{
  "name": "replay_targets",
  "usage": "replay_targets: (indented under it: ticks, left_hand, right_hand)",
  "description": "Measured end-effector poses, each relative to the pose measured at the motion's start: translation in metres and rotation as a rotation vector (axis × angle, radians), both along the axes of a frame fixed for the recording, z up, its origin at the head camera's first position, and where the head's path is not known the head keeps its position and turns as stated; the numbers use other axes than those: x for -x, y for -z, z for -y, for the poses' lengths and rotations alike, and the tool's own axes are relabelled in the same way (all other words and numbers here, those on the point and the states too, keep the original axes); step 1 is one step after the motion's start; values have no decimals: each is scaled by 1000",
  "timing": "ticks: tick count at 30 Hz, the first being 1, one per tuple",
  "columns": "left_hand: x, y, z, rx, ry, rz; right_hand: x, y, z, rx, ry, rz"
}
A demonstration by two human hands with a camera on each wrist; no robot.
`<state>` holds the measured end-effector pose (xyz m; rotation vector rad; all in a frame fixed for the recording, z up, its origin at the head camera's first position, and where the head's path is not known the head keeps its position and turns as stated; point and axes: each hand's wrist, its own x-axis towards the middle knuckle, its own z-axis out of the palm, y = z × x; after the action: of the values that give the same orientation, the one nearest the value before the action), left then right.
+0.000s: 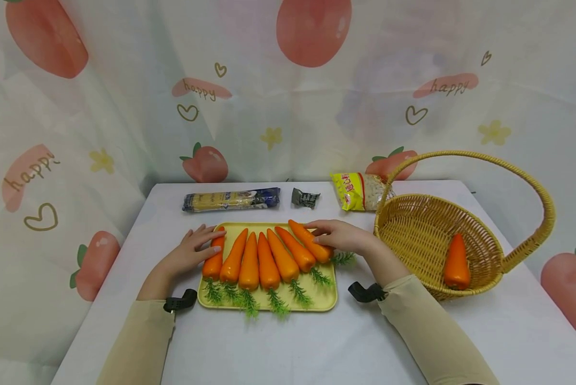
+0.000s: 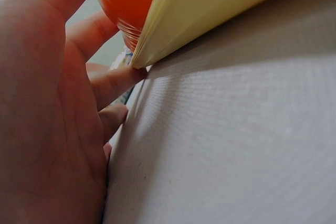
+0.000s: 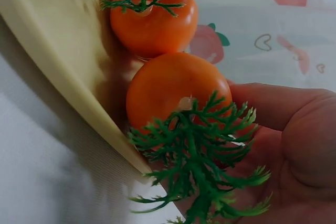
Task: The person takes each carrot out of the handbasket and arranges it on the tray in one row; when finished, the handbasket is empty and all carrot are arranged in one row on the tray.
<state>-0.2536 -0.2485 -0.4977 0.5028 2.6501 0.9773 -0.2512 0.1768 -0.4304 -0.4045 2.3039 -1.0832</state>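
Observation:
Several orange carrots (image 1: 269, 262) with green leafy tops lie side by side on a yellow tray (image 1: 264, 308), fanned out with their tips pointing away. My left hand (image 1: 188, 251) rests at the tray's left edge, touching the leftmost carrot (image 1: 213, 264). Its fingers are spread, and in the left wrist view one fingertip sits right at the tray's rim (image 2: 210, 19). My right hand (image 1: 343, 235) lies against the rightmost carrot (image 1: 307, 238), thumb on its upper side. In the right wrist view that carrot (image 3: 176, 85) leans beside its neighbour, its leafy top covering part of the fingers.
A wicker basket (image 1: 408, 224) with a tall handle stands on the right, one carrot (image 1: 457, 262) inside. Along the back of the table are a noodle packet (image 1: 231, 200), a small dark packet (image 1: 305, 198) and a yellow-and-clear bag (image 1: 357, 191). A printed curtain hangs behind.

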Motion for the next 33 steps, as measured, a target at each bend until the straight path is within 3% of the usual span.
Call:
replay_targets:
  ticks: [8,33]
  left_hand:
    - [2,0,0,4,5,-3]
    - [1,1,0,4,-4,10]
  right_hand:
    - [3,3,-1,-59,-16,-63]
    - [0,15,0,-14,48,-93]
